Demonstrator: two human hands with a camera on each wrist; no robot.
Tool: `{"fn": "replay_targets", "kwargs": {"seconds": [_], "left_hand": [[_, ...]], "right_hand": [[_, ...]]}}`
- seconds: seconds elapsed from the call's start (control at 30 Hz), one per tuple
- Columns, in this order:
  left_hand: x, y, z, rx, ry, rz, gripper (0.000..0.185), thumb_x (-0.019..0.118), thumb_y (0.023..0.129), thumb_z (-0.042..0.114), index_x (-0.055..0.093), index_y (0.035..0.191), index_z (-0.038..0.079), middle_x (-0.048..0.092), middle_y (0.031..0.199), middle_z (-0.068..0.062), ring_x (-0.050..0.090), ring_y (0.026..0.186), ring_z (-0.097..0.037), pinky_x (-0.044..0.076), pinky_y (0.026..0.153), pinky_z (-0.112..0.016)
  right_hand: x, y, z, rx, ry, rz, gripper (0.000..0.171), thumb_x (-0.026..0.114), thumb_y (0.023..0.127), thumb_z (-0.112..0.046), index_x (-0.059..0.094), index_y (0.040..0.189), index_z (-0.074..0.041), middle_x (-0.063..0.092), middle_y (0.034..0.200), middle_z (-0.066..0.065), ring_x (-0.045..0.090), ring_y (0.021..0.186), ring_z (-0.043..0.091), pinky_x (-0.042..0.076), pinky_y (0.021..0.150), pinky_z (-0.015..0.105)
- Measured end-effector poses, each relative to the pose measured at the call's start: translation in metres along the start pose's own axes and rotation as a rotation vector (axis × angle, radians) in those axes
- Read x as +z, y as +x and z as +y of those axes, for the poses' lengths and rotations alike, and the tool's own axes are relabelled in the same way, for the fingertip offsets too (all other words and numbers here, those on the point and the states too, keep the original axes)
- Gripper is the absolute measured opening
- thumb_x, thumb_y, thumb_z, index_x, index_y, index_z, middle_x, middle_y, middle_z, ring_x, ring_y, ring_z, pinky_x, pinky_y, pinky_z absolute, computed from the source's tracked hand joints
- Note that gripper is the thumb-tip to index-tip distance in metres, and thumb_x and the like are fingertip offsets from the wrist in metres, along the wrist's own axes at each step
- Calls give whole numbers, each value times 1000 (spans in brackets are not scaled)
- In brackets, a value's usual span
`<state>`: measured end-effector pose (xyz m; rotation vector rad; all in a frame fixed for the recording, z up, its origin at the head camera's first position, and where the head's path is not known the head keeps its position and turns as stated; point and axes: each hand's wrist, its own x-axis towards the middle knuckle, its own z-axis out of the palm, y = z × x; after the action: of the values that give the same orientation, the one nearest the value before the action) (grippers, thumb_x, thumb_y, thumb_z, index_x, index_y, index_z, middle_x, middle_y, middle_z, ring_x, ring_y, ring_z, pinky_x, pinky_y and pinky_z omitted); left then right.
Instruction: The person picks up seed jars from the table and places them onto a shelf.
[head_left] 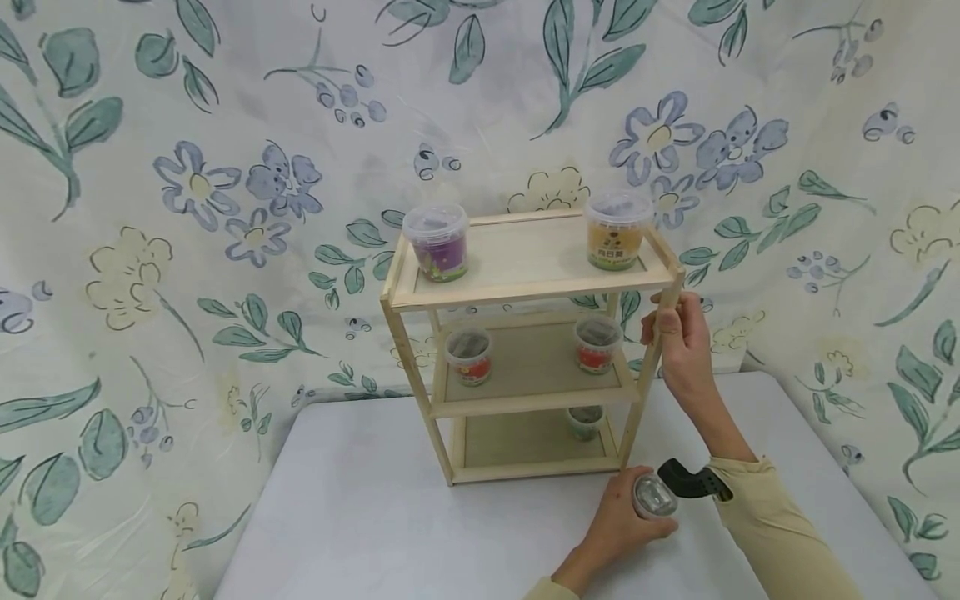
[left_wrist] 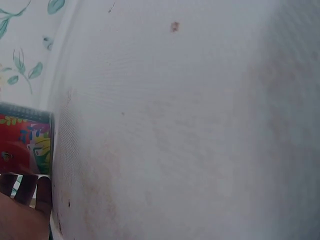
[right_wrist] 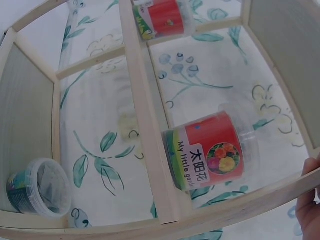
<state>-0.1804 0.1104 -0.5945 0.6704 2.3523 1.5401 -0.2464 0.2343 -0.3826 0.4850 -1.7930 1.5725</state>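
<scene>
My left hand (head_left: 618, 521) holds a small clear-lidded plastic tub (head_left: 655, 497) low by the front right foot of a wooden shelf. In the left wrist view this tub (left_wrist: 27, 140) has a red printed label, with fingers (left_wrist: 44, 195) along its side. My right hand (head_left: 684, 337) grips the right post of the three-tier shelf (head_left: 525, 287) near its top. Two red-labelled tubs, one left (head_left: 470, 357) and one right (head_left: 597, 343), stand on the middle tier. On the bottom tier, a dark-labelled tub (head_left: 585, 422) sits at the right.
A purple tub (head_left: 438, 243) and a yellow tub (head_left: 617, 231) stand at opposite ends of the top tier. The shelf is on a white-covered table (head_left: 352, 500), with a floral sheet (head_left: 247, 108) hanging behind. A black strap (head_left: 690, 481) circles the right wrist.
</scene>
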Motion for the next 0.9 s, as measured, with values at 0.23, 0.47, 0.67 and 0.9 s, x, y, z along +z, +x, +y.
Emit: {"fn": "replay_targets", "kwargs": {"seconds": [0.23, 0.47, 0.67, 0.9], "left_hand": [[0, 0, 0, -7, -8, 7, 67, 85, 76, 30, 52, 134, 21, 53, 125, 10, 47, 108, -2, 44, 92, -24], [0, 0, -1, -1, -18, 3, 66, 84, 76, 30, 52, 133, 21, 53, 124, 10, 47, 108, -2, 44, 92, -24], [-2, -1, -3, 19, -2, 0, 67, 85, 75, 31, 52, 132, 20, 54, 124, 9, 49, 110, -3, 44, 95, -25], [-4, -5, 1, 21, 24, 22, 65, 87, 72, 30, 54, 127, 21, 54, 121, 11, 50, 110, -3, 45, 96, -26]], "right_hand": [[1, 0, -1, 1, 5, 4, 34, 39, 106, -19, 42, 118, 13, 55, 77, 0, 51, 67, 10, 43, 68, 22], [0, 0, -1, 12, -16, 7, 33, 39, 106, -18, 42, 118, 13, 55, 78, 0, 51, 68, 10, 44, 69, 23], [1, 0, -1, -2, -12, 8, 32, 39, 106, -17, 43, 118, 13, 55, 78, -1, 51, 68, 10, 44, 68, 22], [2, 0, -2, -3, 4, 15, 33, 40, 106, -17, 42, 118, 14, 55, 78, -3, 51, 67, 10, 43, 68, 22]]}}
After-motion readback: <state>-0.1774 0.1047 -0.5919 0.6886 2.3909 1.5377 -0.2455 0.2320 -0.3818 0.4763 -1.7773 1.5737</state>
